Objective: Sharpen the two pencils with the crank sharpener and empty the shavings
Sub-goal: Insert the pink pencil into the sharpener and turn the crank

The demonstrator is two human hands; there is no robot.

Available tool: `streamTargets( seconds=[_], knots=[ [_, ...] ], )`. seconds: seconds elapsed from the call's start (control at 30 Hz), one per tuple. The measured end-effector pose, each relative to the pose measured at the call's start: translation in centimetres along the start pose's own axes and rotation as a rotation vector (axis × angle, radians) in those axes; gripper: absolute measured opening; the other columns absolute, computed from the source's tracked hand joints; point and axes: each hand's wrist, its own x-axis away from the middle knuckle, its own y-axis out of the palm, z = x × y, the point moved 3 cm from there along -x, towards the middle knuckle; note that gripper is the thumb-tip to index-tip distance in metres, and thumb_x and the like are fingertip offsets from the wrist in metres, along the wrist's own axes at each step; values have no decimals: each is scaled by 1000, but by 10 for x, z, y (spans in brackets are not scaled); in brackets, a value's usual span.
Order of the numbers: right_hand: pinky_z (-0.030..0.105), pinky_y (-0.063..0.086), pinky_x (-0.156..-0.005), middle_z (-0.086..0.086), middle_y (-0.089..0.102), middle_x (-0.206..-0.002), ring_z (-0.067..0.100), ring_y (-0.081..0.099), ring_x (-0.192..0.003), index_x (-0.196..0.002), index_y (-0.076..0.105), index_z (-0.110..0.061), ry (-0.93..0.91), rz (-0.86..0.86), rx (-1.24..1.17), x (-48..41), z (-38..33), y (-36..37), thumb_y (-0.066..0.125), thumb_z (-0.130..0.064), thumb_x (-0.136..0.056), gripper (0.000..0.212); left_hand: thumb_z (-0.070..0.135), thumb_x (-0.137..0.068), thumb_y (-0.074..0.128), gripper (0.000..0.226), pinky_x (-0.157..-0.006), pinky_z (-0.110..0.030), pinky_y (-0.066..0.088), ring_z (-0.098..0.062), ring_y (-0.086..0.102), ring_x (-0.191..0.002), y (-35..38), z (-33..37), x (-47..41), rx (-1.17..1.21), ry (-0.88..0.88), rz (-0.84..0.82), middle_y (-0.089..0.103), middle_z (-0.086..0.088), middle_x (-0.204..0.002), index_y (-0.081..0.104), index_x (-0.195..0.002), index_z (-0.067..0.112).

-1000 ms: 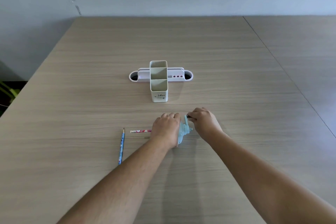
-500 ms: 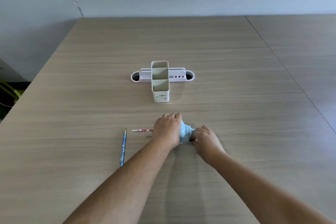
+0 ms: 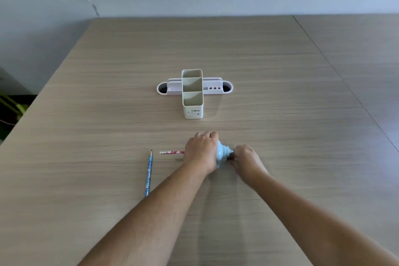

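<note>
The crank has been turned lower by the right hand (image 3: 245, 161), closed on it, while the small, light sharpener (image 3: 223, 154) is held down on the table (image 3: 280, 93) by the closed left hand (image 3: 200, 150), with the red pencil (image 3: 171, 152) pushed in

On the bench (image 3: 280, 93), the sharpener (image 3: 223, 153) sits between the left hand (image 3: 201, 151) and the right hand (image 3: 246, 161). One pencil (image 3: 171, 152) sticks out leftward from under the left hand; a second pencil (image 3: 149, 174) lies just left of it, pointing away. Behind the hands stands a pen holder (image 3: 192, 101), with a long tray (image 3: 195, 87) crosswise behind it.
</note>
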Motion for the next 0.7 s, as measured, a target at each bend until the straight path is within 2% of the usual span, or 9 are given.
streamTargets(
  seconds=[0.13,0.23,0.27,0.33,0.43,0.53,0.6,0.67,0.7],
  knots=[
    [13,28,-73,9,68,-82,20,50,-85,-82,73,-8,-161,78,-89,47,-13,-27,69,-7,-78,6,11,-70,76,58,-85,-35,46,-27,52,-113,0,-1,0,-16,28,-17,56,-4,-123,45,-119,11],
    [18,32,-75,11,69,-80,24,51,-84,-81,74,-6,-181,248,-82,11,-24,-55,69,-5,-78,6,12,-69,75,53,-79,-34,45,-27,54,-109,-1,-1,1,-21,72,5,57,-3,-116,46,-113,12],
    [21,34,-78,11,70,-86,24,52,-90,-86,74,-5,-140,225,-59,-9,-23,-55,66,-7,-81,9,13,-68,76,54,-79,-34,45,-26,54,-109,-1,-1,1,-14,76,3,57,-2,-116,46,-113,13],
    [27,38,-84,12,69,-96,26,53,-102,-93,73,-6,-76,67,-27,-33,-17,-36,62,-8,-83,15,16,-68,78,56,-83,-35,46,-26,53,-110,0,-1,2,-2,59,8,57,-2,-118,46,-114,14],
    [30,39,-83,16,68,-98,31,55,-102,-93,71,-7,-26,-42,19,-8,-2,-3,59,-8,-82,16,16,-70,76,55,-86,-36,46,-26,53,-112,1,-1,0,6,17,16,57,-4,-121,46,-115,14],
    [18,33,-75,11,70,-87,28,56,-91,-88,74,-10,-144,30,-53,45,-6,-17,64,-10,-83,10,12,-71,74,55,-85,-36,46,-27,53,-112,2,-1,-1,0,15,6,56,-4,-122,45,-117,13],
    [18,32,-73,11,71,-79,29,57,-83,-82,75,-9,-203,137,-82,39,-18,-43,68,-8,-79,7,12,-70,74,54,-82,-35,46,-28,54,-109,1,-2,1,-15,40,15,57,-4,-119,46,-116,12],
    [21,33,-77,10,71,-87,27,55,-91,-87,74,-9,-173,210,-57,6,-25,-58,65,-9,-82,10,16,-70,75,53,-80,-35,46,-27,54,-107,1,-1,2,-18,56,10,57,-3,-118,46,-114,13],
    [24,35,-80,9,70,-92,25,53,-97,-91,74,-9,-131,165,-38,-14,-24,-56,63,-11,-84,13,19,-70,76,54,-81,-35,46,-27,54,-108,1,-1,2,-12,54,6,57,-2,-118,46,-114,13]
  ],
)
